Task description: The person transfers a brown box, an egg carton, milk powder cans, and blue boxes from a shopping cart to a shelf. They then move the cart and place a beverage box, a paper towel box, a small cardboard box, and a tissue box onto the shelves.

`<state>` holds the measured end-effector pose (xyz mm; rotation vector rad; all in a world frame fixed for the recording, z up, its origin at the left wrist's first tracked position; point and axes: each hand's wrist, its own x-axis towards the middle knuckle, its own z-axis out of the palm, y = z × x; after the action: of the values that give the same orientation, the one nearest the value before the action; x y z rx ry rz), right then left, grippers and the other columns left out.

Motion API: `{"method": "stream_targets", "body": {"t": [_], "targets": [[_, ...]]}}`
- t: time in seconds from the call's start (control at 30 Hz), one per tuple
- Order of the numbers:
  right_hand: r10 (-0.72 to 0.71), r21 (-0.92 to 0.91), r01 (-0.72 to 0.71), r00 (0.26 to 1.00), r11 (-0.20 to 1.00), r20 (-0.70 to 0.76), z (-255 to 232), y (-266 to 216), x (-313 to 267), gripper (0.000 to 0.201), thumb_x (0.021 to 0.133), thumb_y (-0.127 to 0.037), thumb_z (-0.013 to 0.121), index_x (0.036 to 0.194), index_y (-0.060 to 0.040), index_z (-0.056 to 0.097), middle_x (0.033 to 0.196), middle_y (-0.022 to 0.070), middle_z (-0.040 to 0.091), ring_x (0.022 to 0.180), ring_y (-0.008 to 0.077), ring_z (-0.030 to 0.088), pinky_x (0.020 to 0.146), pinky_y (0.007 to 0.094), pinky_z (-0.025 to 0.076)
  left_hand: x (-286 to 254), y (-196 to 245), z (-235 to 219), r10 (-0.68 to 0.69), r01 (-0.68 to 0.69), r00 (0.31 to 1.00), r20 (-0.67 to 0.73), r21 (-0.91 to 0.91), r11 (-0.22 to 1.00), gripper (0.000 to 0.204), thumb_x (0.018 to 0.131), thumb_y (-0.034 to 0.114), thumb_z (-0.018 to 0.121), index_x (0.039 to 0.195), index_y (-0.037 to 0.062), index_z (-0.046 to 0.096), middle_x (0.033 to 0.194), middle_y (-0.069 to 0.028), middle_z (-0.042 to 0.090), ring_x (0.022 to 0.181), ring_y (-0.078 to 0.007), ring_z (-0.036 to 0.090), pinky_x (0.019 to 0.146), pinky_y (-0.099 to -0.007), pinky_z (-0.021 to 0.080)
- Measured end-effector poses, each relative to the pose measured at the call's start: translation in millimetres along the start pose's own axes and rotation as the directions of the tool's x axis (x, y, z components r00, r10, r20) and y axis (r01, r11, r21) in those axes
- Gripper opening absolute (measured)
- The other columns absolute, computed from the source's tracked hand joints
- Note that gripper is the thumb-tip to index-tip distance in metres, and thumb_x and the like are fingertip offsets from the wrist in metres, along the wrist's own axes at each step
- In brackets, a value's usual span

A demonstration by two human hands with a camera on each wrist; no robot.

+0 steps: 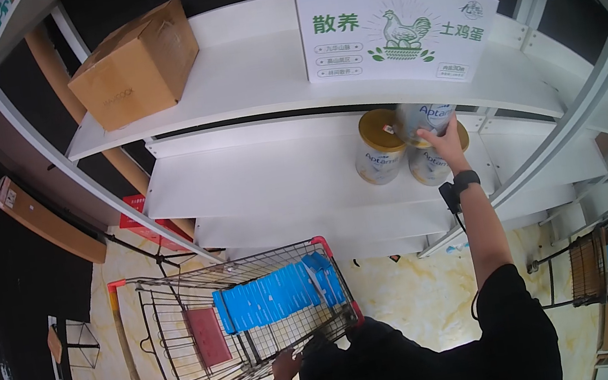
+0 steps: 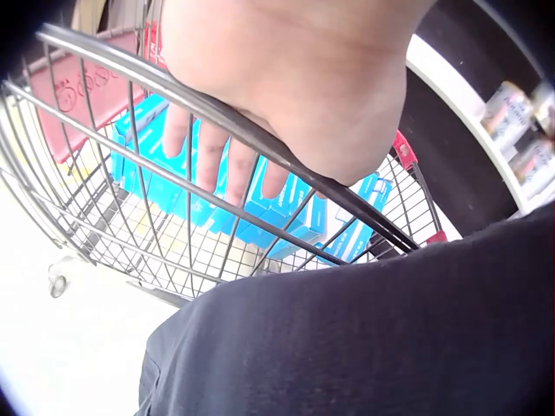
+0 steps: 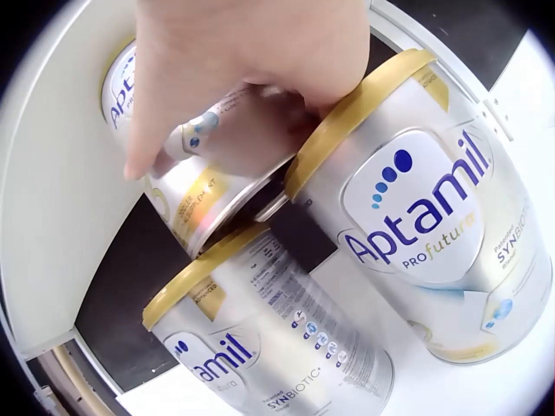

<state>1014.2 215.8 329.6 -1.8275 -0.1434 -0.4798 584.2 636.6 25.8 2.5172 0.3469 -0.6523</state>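
Note:
My right hand [image 1: 446, 145] grips a silver Aptamil formula tin [image 1: 417, 118] with its thumb and fingers. In the right wrist view that tin [image 3: 201, 201] is tilted, right above two more gold-lidded tins, a nearer-looking tin [image 3: 507, 234] at the right and another tin [image 3: 269, 334] lower down. Both stand upright side by side on the middle shelf [image 1: 253, 170]. My left hand [image 2: 286, 87] rests over the top rail of a wire shopping cart [image 1: 175, 278], its loosely straight fingers hanging inside. Beneath those fingers lies a row of blue boxes [image 1: 269, 299].
On the top shelf [image 1: 252, 63] are a brown carton [image 1: 133, 66] and a large white egg box [image 1: 397, 24], overhanging the tins. A slanted white shelf post [image 1: 535, 169] stands right of my forearm. Another cart [image 1: 587, 272] with cartons stands at the far right.

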Motion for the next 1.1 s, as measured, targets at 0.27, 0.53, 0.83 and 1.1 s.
{"method": "stream_targets", "body": {"t": [0.27,0.53,0.83,1.1], "targets": [[-0.347,-0.393,0.255,0.920,0.884,-0.183,8.5,-7.5,-60.5,0.083,0.070,-0.015,0.066,0.132,0.0029,0.015,0.134,0.0221,0.024,0.124,0.0310,0.025,0.101,0.0351,0.020,-7.6,2.8,5.8,-0.053,0.053,0.992,-0.117,-0.002,0.999,0.039,0.077,0.039,0.048,0.101,0.0101,0.058,0.098,-0.0123,0.060,0.094,-0.0282,0.054,0.085,-0.0475,0.037],[-0.046,-0.369,0.220,0.903,0.903,0.427,74.7,49.7,-220.2,0.070,0.070,-0.009,0.058,0.129,0.0034,0.023,0.135,0.0228,0.022,0.124,0.0351,0.025,0.101,0.0376,0.024,-21.4,11.4,-13.9,-0.219,0.228,0.966,-0.138,0.046,0.973,0.039,0.078,0.041,0.047,0.106,0.0143,0.057,0.106,-0.0096,0.058,0.101,-0.0256,0.052,0.094,-0.0506,0.028],[0.399,-0.451,0.125,0.301,0.884,0.866,131.8,98.3,-353.5,0.071,0.072,-0.031,0.059,0.126,0.0030,0.028,0.128,0.0321,0.026,0.121,0.0395,0.028,0.098,0.0400,0.029,-46.7,-50.8,-53.9,-0.435,0.474,0.866,-0.245,0.129,0.871,0.041,0.073,0.042,0.052,0.099,0.0117,0.059,0.099,-0.0134,0.060,0.098,-0.0277,0.054,0.097,-0.0524,0.023],[0.682,-0.715,0.274,0.218,0.643,0.698,176.0,101.7,-382.1,0.083,0.068,-0.045,0.053,0.129,0.0038,0.024,0.130,0.0378,0.014,0.121,0.0500,0.018,0.101,0.0455,0.021,-42.6,-60.1,-64.2,-0.422,0.425,0.905,-0.047,0.122,0.897,0.045,0.071,0.049,0.051,0.100,0.0155,0.060,0.097,-0.0119,0.061,0.092,-0.0276,0.056,0.084,-0.0439,0.039]]}}
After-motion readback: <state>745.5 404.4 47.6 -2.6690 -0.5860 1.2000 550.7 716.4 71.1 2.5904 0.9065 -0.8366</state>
